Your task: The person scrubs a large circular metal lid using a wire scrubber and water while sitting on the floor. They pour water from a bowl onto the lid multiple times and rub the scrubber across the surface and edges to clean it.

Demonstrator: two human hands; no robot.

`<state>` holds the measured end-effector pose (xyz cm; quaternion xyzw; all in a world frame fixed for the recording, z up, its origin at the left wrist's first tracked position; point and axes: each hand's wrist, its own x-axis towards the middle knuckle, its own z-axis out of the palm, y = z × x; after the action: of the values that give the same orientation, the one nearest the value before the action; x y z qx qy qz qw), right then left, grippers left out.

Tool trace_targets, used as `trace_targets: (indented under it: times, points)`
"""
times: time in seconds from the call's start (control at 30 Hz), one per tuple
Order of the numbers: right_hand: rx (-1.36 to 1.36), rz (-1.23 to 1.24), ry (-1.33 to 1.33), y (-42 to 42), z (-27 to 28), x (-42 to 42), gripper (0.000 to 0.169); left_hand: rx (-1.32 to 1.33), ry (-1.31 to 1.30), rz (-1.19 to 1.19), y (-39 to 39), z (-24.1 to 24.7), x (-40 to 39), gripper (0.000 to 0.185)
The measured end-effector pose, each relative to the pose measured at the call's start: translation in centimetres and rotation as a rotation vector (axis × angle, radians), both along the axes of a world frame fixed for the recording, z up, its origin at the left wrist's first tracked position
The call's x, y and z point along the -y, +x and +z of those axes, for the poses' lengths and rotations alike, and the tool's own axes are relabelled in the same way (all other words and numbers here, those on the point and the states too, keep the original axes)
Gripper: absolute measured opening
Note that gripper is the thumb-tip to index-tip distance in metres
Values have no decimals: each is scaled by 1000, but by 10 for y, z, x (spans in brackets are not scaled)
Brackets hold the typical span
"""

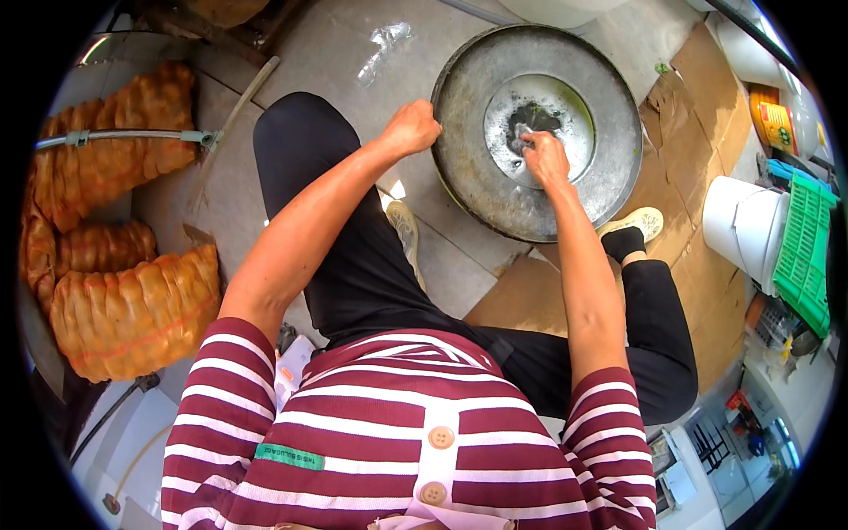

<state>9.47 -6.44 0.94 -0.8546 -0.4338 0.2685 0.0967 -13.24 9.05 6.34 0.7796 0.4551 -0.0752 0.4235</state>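
Note:
A large round metal vessel [465, 173] rests on the floor before me, with a broad grey face around a shiny centre. Wet, foamy residue [493, 122] and a dark patch [543, 119] lie in that centre. At the vessel's left edge, my left hand [412, 126] is curled with its fingers on the rim. My right hand [548, 159] is over the centre, its fingertips closed on a small grey wad [521, 130] that touches the dark patch. The wad's material is unclear, and the fingers partly hide it.
Orange mesh sacks [136, 311] are stacked at the left, near a metal bar [126, 136]. Flattened cardboard [689, 278] covers floor on the right. Beyond it stand a white bucket [742, 228], a green plastic crate [805, 252] and an orange-labelled container [772, 119]. My feet flank the vessel's near side.

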Motion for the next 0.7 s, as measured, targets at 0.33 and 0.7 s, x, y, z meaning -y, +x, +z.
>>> trace_targets:
  times: [0.33,0.7]
  points:
    - [-109,335,518,-108,55,2,35,10,23,13,-3,-1,1,34]
    - [139,418,599,-110,52,-5,32,22,53,-20,-4,-6,3,31]
